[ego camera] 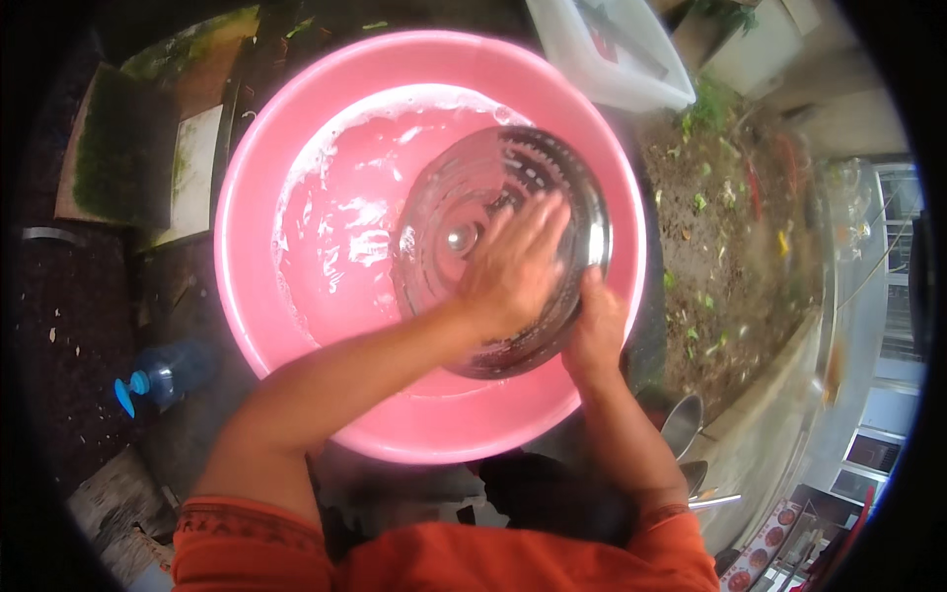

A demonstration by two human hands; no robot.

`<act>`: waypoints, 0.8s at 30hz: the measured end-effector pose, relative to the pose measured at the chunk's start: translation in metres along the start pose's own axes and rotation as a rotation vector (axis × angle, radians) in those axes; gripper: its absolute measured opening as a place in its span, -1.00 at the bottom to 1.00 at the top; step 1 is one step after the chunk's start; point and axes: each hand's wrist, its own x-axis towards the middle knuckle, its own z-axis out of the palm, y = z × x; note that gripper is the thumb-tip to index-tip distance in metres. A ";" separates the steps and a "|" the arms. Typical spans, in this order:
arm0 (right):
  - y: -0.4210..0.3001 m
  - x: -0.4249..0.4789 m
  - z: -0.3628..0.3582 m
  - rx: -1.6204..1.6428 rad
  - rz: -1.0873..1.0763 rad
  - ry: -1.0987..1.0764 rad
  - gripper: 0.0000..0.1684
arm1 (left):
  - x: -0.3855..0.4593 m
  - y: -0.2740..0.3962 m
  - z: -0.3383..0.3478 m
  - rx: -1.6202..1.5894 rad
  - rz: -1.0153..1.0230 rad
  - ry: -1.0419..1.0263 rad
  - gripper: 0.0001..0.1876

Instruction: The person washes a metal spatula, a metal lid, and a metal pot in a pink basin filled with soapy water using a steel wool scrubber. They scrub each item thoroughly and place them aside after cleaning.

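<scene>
My right hand (598, 322) grips the near right rim of a round, shiny metal vessel (510, 359), its thumb over the edge. Rows of small marks ring the vessel's wall like a colander's holes. It is tilted and catches pink reflections. My left hand (518, 266) lies flat against its inside, fingers stretched out and blurred. Beneath and around the vessel is a large pink plastic basin (251, 200) of water, with foam (325, 140) along the waterline. How deep the vessel's lower edge sits in the water is hard to tell.
A clear bottle with a blue pump top (166, 374) lies left of the basin. Beyond the basin's far right rim stands a white plastic tub (636, 81). A metal pot (682, 425) sits by my right forearm. Soil with plant scraps (703, 244) stretches along the right.
</scene>
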 end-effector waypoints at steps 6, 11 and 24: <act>-0.013 -0.007 -0.013 0.016 -0.077 -0.027 -0.54 | 0.054 -0.082 -0.010 -0.276 -0.693 -0.098 -0.42; -0.026 0.006 -0.021 0.231 -0.013 -0.029 -0.49 | -0.036 -0.085 0.010 -0.353 -0.550 -0.023 -0.35; -0.006 0.009 -0.035 0.003 -0.114 -0.066 -0.54 | -0.029 0.044 0.016 -0.385 -0.160 0.095 -0.35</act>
